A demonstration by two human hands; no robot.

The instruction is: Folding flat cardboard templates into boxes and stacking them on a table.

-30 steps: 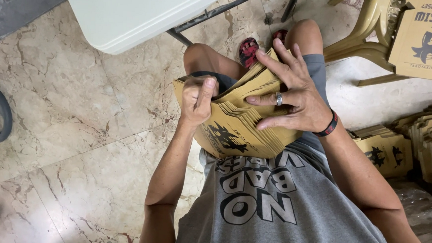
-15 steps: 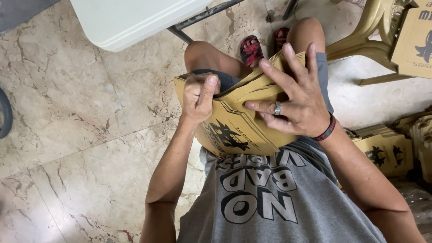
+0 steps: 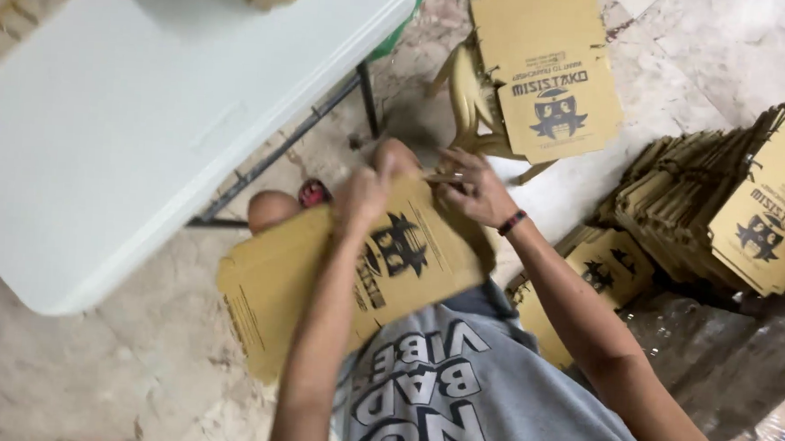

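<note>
1. I keep the flat brown cardboard box blank (image 3: 336, 280) resting across my lap, its printed face up, close under the white folding table (image 3: 147, 127).
2. My left hand (image 3: 362, 197) is curled over the blank's far edge near its middle; I pinch it firmly so the sheet cannot slide off my knee.
3. My right hand (image 3: 475, 189) works the far corner, fingers bent around a flap; how tightly they close is blurred, so I cannot tell.
4. I judge the fold goes best along the scored crease, both hands pressing evenly.
5. I leave the stack of blanks (image 3: 724, 211) at my right within reach, and the printed one on the yellow chair (image 3: 470, 99) undisturbed.
</note>
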